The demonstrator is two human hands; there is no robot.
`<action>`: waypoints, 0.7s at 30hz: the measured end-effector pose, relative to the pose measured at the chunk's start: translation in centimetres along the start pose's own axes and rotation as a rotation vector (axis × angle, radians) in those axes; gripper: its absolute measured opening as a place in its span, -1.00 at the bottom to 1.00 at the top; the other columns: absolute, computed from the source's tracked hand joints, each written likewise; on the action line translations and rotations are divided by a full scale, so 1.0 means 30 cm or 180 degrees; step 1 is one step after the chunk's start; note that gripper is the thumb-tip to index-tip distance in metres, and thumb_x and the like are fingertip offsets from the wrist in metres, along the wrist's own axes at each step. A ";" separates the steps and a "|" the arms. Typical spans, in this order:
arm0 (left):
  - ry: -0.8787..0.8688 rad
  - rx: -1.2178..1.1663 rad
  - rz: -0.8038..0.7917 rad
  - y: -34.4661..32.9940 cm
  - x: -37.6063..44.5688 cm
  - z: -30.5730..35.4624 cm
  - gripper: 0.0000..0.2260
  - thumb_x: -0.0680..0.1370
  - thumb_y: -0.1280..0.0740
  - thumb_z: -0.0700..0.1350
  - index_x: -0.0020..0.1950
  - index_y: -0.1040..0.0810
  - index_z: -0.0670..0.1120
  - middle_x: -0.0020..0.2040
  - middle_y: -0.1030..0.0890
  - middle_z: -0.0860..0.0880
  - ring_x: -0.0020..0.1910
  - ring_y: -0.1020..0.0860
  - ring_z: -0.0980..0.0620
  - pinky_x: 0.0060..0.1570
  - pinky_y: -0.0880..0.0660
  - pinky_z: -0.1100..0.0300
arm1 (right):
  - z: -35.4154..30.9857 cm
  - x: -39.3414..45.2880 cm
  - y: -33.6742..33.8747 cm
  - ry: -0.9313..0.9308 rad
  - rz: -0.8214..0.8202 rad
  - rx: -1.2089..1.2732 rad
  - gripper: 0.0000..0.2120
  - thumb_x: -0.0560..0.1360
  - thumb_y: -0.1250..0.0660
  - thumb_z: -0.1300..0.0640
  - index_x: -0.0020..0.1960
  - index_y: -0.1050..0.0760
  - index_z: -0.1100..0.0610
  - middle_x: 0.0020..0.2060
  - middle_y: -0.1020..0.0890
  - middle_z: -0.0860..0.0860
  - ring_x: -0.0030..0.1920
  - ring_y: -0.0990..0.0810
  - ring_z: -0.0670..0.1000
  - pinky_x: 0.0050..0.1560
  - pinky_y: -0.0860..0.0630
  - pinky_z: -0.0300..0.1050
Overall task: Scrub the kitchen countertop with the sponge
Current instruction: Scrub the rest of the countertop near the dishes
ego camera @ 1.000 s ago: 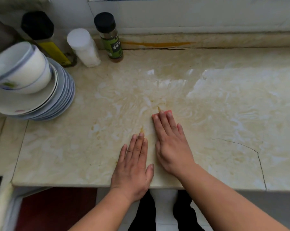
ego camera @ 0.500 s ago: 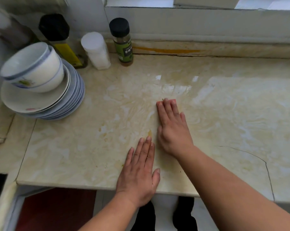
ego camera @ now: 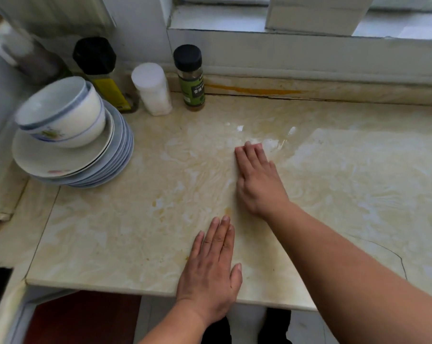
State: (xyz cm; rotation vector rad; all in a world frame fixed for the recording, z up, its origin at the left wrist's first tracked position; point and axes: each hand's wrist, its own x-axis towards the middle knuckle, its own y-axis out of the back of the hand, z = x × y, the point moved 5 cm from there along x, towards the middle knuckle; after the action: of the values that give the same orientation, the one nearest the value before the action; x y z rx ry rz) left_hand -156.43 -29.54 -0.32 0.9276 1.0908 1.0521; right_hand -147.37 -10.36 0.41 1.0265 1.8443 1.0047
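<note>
The beige marble countertop (ego camera: 110, 232) carries wet, soapy streaks around its middle. My right hand (ego camera: 257, 180) lies flat on it with straight fingers, pressing down. Only a thin pinkish edge of the sponge (ego camera: 253, 144) shows past the fingertips; the rest is hidden under the palm. My left hand (ego camera: 210, 271) rests flat on the counter near the front edge, fingers straight and together, holding nothing. The two hands are apart, the right one farther from me.
A stack of plates (ego camera: 105, 170) topped by two bowls (ego camera: 63, 112) stands at the left. Behind it along the wall are a yellow bottle (ego camera: 105, 88), a white shaker (ego camera: 151, 89) and a green-labelled spice jar (ego camera: 191, 80). A crack (ego camera: 393, 254) runs through the counter's right front.
My right hand has slid away from me toward the back wall, still pressed flat. The left hand has stayed by the front edge. The view has tilted up a little.
</note>
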 end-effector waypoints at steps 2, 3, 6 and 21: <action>0.0000 -0.0294 0.0069 -0.002 -0.002 -0.008 -0.34 0.60 -0.11 0.09 0.67 -0.20 -0.16 0.71 -0.05 -0.05 0.69 0.00 -0.02 0.58 0.00 -0.03 | -0.008 -0.021 -0.019 0.0184 -0.0040 -0.0031 -0.35 0.66 -0.01 0.03 0.67 0.21 -0.05 0.65 0.24 -0.09 0.62 0.35 -0.03 0.62 0.10 0.16; 0.0006 -0.0579 0.0144 0.004 -0.004 -0.015 -0.36 0.62 -0.08 0.07 0.68 -0.17 -0.15 0.71 -0.01 -0.02 0.69 0.06 0.03 0.61 0.04 0.00 | -0.011 -0.079 -0.034 0.0380 -0.0054 -0.0019 -0.34 0.66 -0.02 0.02 0.67 0.20 -0.07 0.65 0.22 -0.11 0.62 0.34 -0.05 0.62 0.10 0.12; 0.0002 -0.1243 0.0506 0.035 -0.018 -0.061 -0.41 0.62 -0.12 -0.01 0.64 -0.27 -0.19 0.69 -0.16 -0.04 0.69 -0.05 0.02 0.62 -0.13 -0.01 | 0.023 -0.313 -0.082 0.0921 -0.0122 -0.0032 -0.32 0.63 -0.09 0.02 0.66 0.15 -0.17 0.65 0.15 -0.20 0.64 0.23 -0.10 0.56 0.03 0.05; 0.0348 -0.0200 -0.0035 0.049 -0.032 -0.369 -0.28 0.58 0.07 0.13 0.70 0.16 -0.10 0.70 0.27 0.00 0.66 0.32 0.06 0.61 0.27 0.04 | -0.242 -0.548 -0.247 0.1002 -0.0200 0.0016 -0.30 0.59 -0.07 0.02 0.68 0.10 -0.04 0.67 0.11 -0.08 0.65 0.18 0.01 0.59 -0.07 0.11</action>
State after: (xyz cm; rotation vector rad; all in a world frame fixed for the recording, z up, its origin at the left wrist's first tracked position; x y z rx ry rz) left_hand -167.59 -29.29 -1.12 0.8211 1.1453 1.1325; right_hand -149.83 -29.63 0.64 0.8434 2.1185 1.1767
